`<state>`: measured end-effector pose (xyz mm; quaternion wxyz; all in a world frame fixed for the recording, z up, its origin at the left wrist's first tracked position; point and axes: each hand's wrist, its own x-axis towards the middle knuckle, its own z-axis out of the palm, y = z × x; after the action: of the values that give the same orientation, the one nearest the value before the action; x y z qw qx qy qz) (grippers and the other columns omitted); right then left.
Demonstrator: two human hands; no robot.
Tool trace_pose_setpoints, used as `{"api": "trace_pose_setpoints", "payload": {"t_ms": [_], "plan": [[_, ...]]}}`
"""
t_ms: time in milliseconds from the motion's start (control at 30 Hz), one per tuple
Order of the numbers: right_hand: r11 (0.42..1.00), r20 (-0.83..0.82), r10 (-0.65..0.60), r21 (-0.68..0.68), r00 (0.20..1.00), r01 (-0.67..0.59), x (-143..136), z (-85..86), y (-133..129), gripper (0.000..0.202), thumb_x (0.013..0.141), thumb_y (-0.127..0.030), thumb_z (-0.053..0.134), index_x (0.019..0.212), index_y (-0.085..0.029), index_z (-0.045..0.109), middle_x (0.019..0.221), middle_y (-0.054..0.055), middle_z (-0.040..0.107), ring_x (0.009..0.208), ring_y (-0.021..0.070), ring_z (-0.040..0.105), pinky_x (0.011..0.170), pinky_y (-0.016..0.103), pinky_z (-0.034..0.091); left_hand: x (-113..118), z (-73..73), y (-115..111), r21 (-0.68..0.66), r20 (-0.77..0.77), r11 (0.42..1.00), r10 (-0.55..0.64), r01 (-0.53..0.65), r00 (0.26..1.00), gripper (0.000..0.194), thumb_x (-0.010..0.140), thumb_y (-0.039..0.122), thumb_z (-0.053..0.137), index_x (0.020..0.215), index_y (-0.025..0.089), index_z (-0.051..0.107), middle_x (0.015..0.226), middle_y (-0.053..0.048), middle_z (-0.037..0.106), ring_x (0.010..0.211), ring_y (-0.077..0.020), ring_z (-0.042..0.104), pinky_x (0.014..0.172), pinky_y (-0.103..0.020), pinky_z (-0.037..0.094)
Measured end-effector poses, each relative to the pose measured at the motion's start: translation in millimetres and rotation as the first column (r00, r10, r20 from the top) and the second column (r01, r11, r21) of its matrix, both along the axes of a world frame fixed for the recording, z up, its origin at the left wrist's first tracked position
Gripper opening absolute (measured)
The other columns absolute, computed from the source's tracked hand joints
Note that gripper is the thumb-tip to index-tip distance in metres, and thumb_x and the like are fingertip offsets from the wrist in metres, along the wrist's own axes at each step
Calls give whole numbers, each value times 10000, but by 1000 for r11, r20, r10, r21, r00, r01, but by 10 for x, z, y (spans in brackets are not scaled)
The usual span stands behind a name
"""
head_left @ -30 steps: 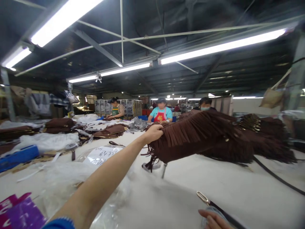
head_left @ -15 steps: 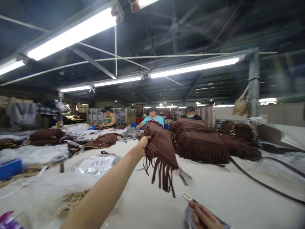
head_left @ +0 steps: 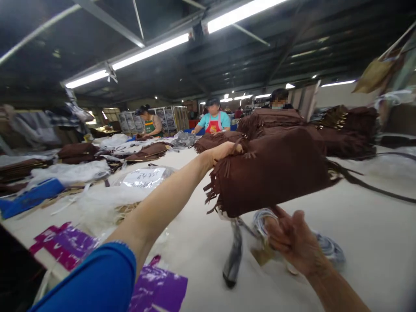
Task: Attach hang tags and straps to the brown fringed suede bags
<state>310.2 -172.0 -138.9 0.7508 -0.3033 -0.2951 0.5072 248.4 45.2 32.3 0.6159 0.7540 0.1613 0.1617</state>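
Observation:
A dark brown fringed bag (head_left: 273,169) hangs above the table in front of me, its fringe toward the left. My left hand (head_left: 227,151), at the end of an outstretched arm, grips its upper left part; the bag hides some of the fingertips. Just under the bag's lower edge is my right hand (head_left: 289,238), thumb raised and apart, index finger stretched up toward the bag, other fingers partly curled. A coil of pale bluish cord (head_left: 329,249) lies beside and behind this hand. To its left is a blurred grey tool (head_left: 233,255) with a dark tip.
Brown fringed bags are piled (head_left: 347,130) at the back right. Plastic packing (head_left: 146,177) with a handwritten label, a blue bin (head_left: 35,199) and purple printed sheets (head_left: 159,286) lie on the left. Several people work across the white table (head_left: 367,216). A dark strap (head_left: 377,185) crosses the right side.
My left hand has brought the bag nearer and to the right, and it now lies broadside. My right hand has risen toward its underside. The view has tilted down.

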Motion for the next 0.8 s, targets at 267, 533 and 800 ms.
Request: {"api": "trace_pose_setpoints", "payload": {"t_ms": [267, 533, 800], "plan": [[967, -1, -144, -213, 990, 141, -142, -63, 140, 534, 639, -605, 803, 671, -158, 513, 508, -60, 450, 392, -2, 83, 333, 126, 91, 211, -103, -59, 724, -122, 682, -28, 108, 992, 191, 740, 75, 545, 865, 98, 688, 922, -60, 671, 903, -205, 602, 896, -291, 461], [817, 82, -234, -523, 969, 242, -88, -191, 260, 419, 922, -410, 523, 632, -107, 524, 493, 11, 507, 347, -2, 130, 331, 131, 82, -605, -766, -138, 820, -257, 488, -155, 300, 954, 189, 760, 135, 516, 919, 153, 616, 886, -35, 637, 826, -163, 568, 772, -242, 455], [821, 834, 46, -346, 551, 455, -190, -237, 216, 448, 817, -568, 546, 691, -150, 646, 578, 30, 582, 501, 135, 476, 497, 250, 344, -1096, -1874, -387, 842, -156, 512, -70, 170, 985, 403, 707, 101, 547, 1105, 165, 539, 1136, -97, 585, 1069, -226, 523, 963, -325, 415]]}}
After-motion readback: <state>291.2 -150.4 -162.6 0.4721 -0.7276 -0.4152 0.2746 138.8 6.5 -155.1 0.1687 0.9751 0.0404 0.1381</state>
